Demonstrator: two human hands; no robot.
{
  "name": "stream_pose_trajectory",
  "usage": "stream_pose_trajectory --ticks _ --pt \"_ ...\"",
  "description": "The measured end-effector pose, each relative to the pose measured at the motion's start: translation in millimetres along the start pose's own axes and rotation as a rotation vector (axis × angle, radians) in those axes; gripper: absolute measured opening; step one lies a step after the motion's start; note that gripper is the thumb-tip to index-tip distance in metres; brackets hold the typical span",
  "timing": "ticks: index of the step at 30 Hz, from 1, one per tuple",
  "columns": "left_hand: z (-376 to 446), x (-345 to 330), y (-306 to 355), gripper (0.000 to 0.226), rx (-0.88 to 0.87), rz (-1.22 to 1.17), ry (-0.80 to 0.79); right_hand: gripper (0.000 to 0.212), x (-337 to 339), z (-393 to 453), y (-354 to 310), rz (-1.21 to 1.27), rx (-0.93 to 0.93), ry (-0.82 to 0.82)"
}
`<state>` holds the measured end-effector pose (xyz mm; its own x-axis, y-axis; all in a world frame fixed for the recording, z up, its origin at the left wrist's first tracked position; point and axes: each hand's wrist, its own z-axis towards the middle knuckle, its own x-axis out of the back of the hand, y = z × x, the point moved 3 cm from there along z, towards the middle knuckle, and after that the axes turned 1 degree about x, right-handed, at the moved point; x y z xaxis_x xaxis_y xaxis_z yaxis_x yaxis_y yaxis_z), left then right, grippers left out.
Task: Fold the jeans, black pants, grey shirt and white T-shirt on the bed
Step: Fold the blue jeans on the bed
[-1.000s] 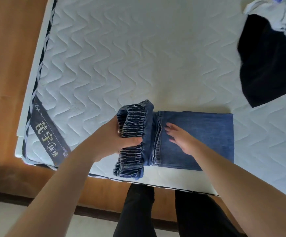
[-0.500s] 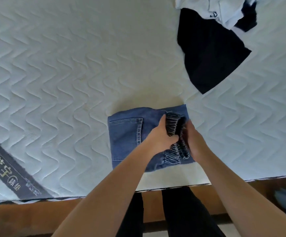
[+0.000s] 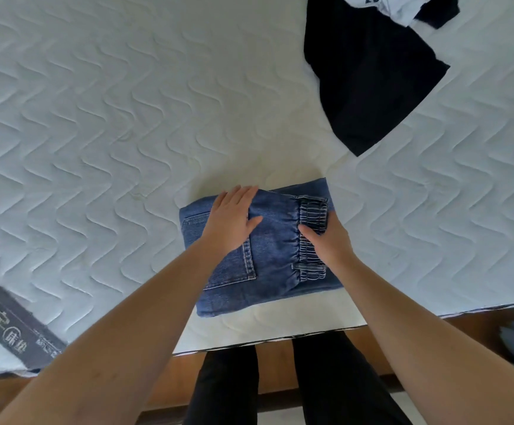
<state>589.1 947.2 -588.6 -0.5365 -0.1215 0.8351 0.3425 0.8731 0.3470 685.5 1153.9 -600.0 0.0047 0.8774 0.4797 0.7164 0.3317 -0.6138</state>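
Filling nearly the whole frame: a white quilted bed (image 3: 127,118), its near edge running along the lower part of the picture, a dark label strip (image 3: 7,326) at lower left.

At upper right, well apart from the hands: black pants (image 3: 369,75) spread loose and unfolded, with a crumpled white T-shirt (image 3: 394,7) touching them at the top edge of the frame. No grey shirt clearly made out.

At lower centre, close to the near edge: jeans (image 3: 274,240) folded into a thick rectangle, back pocket up, gathered elastic waistband along the right side.

Left hand (image 3: 231,222) laid flat on the left half of the bundle, fingers straight and spread, pressing. Right hand (image 3: 329,240) resting on the waistband edge, fingers extended and hooked loosely over it, not clearly gripping.

Probably heavy, stiff denim, springy at the elastic, likely to lift open unless pressed; best taken from both short sides, under the whole stack.

Nothing between the bundle and the other clothes. Below the mattress: dark trouser legs (image 3: 228,388) and wood floor (image 3: 277,366).
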Motion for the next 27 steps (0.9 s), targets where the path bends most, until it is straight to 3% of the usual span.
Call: stream_pose_trajectory --ticks 3,7,12,18,20,22,24,27 --pt "12.1 -2.6 -4.7 0.057 -0.077 0.042 -0.034 0.034 13.0 -5.0 3.4 0.075 0.058 -0.070" --pt "20.0 -3.5 1.1 0.045 -0.244 0.040 -0.028 0.031 20.7 -17.6 11.7 0.196 0.038 -0.150" --pt "31.5 -12.3 6.9 0.044 -0.135 0.114 -0.139 0.033 16.0 -6.9 12.8 0.057 -0.013 -0.043" --pt "35.4 -23.2 15.0 0.027 0.004 0.061 0.019 0.043 7.6 7.1 16.6 -0.055 -0.007 0.150" --pt "28.3 -25.8 18.6 0.028 -0.008 0.090 0.106 0.058 7.9 5.7 12.6 -0.214 0.078 0.231" --pt "18.2 -26.6 23.1 0.034 -0.086 0.118 0.225 0.065 5.8 3.9 2.8 -0.510 0.323 0.303" --pt "5.9 -33.8 25.5 0.041 -0.194 0.126 0.300 0.066 -6.9 3.0 -5.4 -0.743 0.536 0.206" --pt "-9.8 -50.7 22.2 0.042 -0.252 0.160 0.253 0.056 -26.8 7.1 -4.6 -0.845 0.580 0.068"
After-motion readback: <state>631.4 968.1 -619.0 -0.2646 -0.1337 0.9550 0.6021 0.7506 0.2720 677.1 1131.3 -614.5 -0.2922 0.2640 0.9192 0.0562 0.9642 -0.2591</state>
